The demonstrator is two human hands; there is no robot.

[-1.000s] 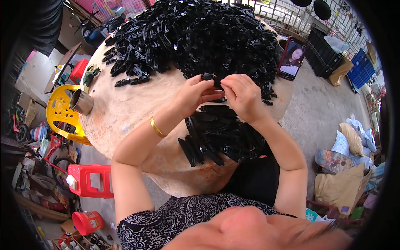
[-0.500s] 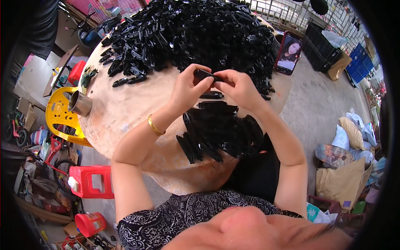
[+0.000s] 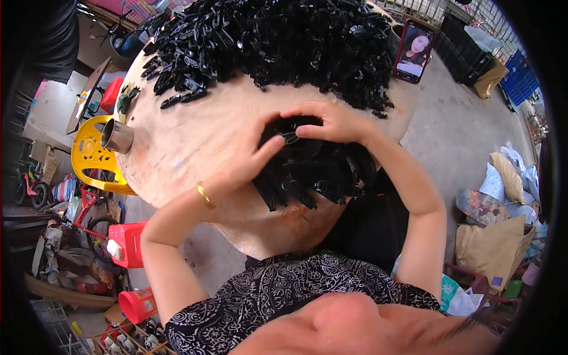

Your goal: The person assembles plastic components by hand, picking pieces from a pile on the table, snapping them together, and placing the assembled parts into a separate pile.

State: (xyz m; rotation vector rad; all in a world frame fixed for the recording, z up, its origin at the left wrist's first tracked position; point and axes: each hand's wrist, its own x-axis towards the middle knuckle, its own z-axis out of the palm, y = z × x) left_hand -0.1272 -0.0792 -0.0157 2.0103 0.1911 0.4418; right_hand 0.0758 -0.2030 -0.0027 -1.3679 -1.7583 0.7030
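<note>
A small pile of long, glossy black plastic pieces point(image 3: 307, 168) lies at the near side of the round table point(image 3: 183, 139). My left hand point(image 3: 263, 148), with a gold bracelet point(image 3: 205, 195) at its wrist, curves around the far left of this pile, thumb on top. From the far right, my right hand point(image 3: 334, 122) bends over it, thumb resting on the pieces and fingers reaching toward my left hand. Both hands cup the pieces between them; some fingertips are hidden. A much larger heap of similar black pieces point(image 3: 266, 44) covers the table's far side.
A phone point(image 3: 413, 52) stands upright at the table's far right. On the left are a metal cup point(image 3: 118, 136), a yellow plastic chair point(image 3: 89, 152), a red stool point(image 3: 126, 245) and a red bucket point(image 3: 137, 305). Sacks and cardboard point(image 3: 491, 251) lie on the floor to the right.
Both hands have come nearer and down from above the table onto the small pile. The single black piece that they held is now among the pile or hidden by my hands.
</note>
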